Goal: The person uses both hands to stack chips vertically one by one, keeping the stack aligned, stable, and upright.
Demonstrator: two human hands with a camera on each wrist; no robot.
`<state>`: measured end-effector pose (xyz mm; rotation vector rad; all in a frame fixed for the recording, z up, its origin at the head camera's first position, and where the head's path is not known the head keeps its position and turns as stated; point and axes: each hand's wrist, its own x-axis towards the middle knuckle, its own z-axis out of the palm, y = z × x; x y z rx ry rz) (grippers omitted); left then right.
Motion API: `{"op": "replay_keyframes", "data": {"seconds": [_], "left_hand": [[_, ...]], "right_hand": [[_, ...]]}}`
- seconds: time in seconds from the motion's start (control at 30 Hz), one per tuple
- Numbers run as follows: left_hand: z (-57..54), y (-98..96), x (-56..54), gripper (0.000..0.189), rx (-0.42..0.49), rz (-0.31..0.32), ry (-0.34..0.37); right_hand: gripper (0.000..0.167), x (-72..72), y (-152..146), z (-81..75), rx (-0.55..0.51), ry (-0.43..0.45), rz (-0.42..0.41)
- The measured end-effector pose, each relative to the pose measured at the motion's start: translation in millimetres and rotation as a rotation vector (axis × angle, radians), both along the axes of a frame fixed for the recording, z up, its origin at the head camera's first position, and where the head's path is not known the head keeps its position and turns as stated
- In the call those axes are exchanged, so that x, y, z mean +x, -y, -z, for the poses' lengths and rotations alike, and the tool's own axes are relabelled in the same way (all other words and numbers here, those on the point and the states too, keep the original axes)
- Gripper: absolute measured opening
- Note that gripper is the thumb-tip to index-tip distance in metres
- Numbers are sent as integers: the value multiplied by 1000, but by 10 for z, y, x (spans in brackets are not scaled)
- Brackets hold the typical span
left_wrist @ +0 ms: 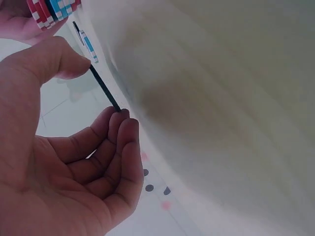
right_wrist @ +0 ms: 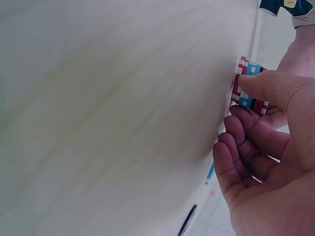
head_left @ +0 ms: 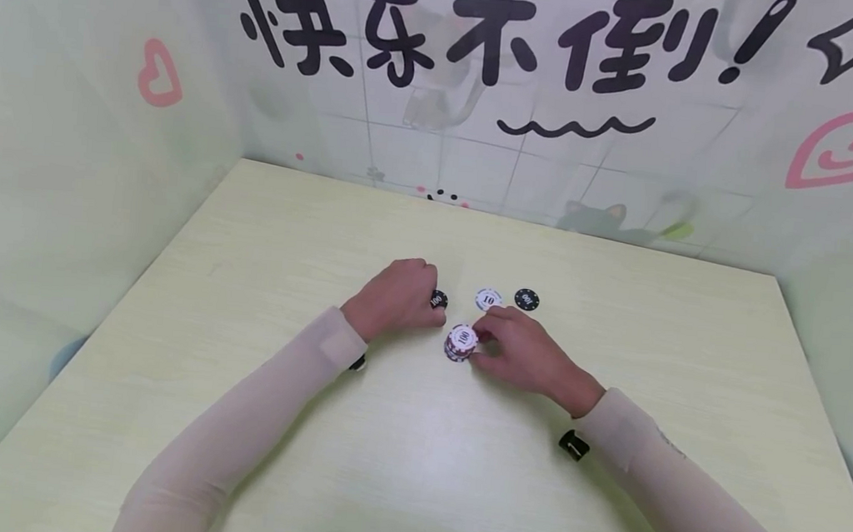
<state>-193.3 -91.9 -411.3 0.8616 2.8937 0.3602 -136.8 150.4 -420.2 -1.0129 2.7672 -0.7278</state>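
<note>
My left hand [head_left: 399, 299] holds a black poker chip [head_left: 439, 299] marked 100. In the left wrist view that black chip [left_wrist: 105, 88] shows edge-on, pinched between thumb and fingertips at the table. Just to its right stands a short stack of poker chips [head_left: 461, 341], with a white chip marked 100 on top. Red, blue and white edges show along the stack [right_wrist: 252, 69] in the right wrist view. My right hand [head_left: 521, 353] grips this stack from the right, its thumb on the near side and fingers on the far side.
Behind the stack lie a white chip [head_left: 488, 298] marked 10 and, right of it, another black chip [head_left: 527, 299], both flat on the pale table [head_left: 409, 482]. A printed cloth [head_left: 436, 150] hangs along the table's back and sides.
</note>
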Motion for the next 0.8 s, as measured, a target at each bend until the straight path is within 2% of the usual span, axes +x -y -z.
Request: {"op": "replay_keyframes", "data": {"seconds": [0.2, 0.43, 0.8], "left_hand": [[-15, 18, 60, 26, 35, 7, -15], [-80, 30, 166, 32, 77, 18, -14], [-132, -33, 316, 32, 101, 86, -39]], "right_hand": [[27, -1, -7, -2, -1, 4, 5], [26, -3, -13, 18, -7, 4, 5], [25, 0, -6, 22, -9, 2, -2]]}}
